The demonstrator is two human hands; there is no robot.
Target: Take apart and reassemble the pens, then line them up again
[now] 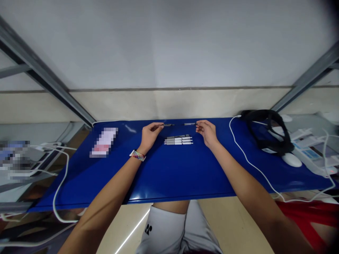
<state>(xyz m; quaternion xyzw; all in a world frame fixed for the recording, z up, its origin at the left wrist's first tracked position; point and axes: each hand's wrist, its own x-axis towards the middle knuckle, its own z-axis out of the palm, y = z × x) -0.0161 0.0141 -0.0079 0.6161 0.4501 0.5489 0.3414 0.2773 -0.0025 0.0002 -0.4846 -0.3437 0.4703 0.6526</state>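
a blue worktop (169, 176) stands against a pale wall, with grey metal struts at both sides. near its far edge the left hand (149, 135) pinches one pen part (167, 125) and the right hand (207, 132) pinches another (189, 124), fingers closed on them. three pens (178, 140) lie between the hands. a white cable (249, 160) and a black strap (267, 132) lie toward the right edge.

One view only: head-worn camera, above the near edge of the blue table (172, 176), facing forward and down toward the far wall (169, 42). Wide angle; table spans left to right. Both forearms enter from the near edge; lap directly below. Nothing seen close up.
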